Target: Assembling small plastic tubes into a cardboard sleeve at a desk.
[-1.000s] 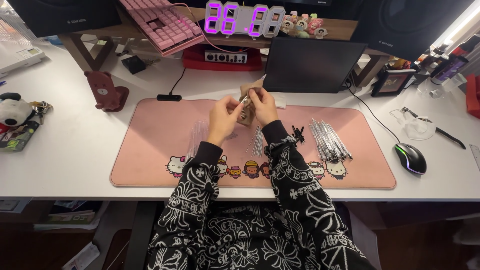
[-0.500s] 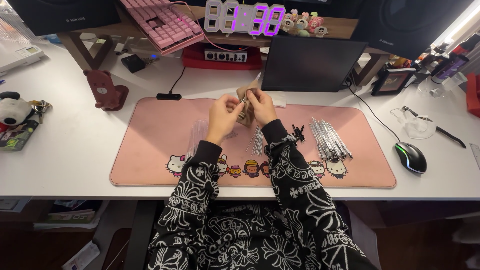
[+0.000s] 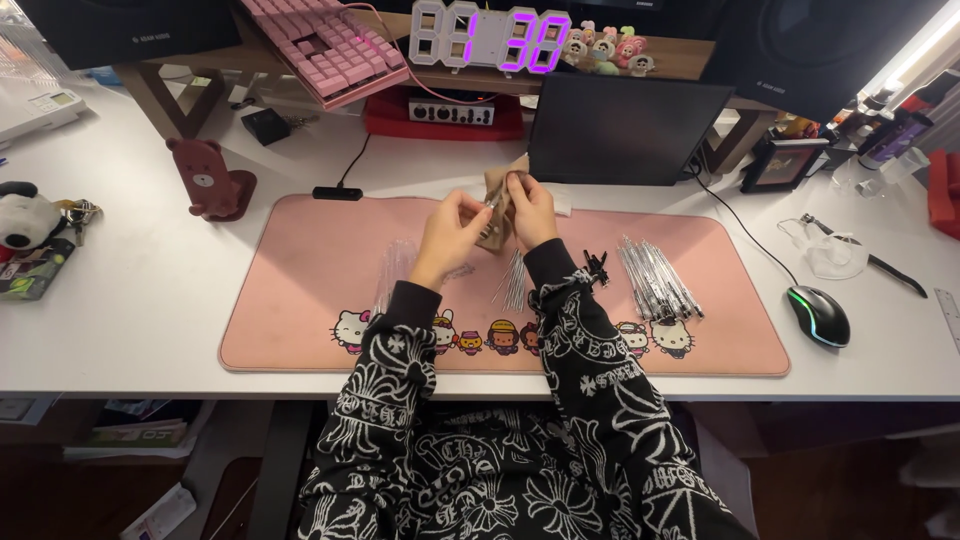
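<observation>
Both hands' fingers (image 3: 478,205) around tan packet (image 3: 497,190)

Small tan packet (image 3: 497,200): largely covered by both hands, its kind too small to tell.
Left hand (image 3: 452,235), right hand (image 3: 531,207): fingertip grip on the packet unclear.
Thin clear sticks (image 3: 514,280): partly behind the right sleeve.
Pink keyboard (image 3: 325,45): cut by top edge.
Red item (image 3: 942,190): cut by right edge.

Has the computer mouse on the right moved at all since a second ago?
No. The computer mouse sits at the same spot just off the right end of the pink desk mat, as before.
</observation>
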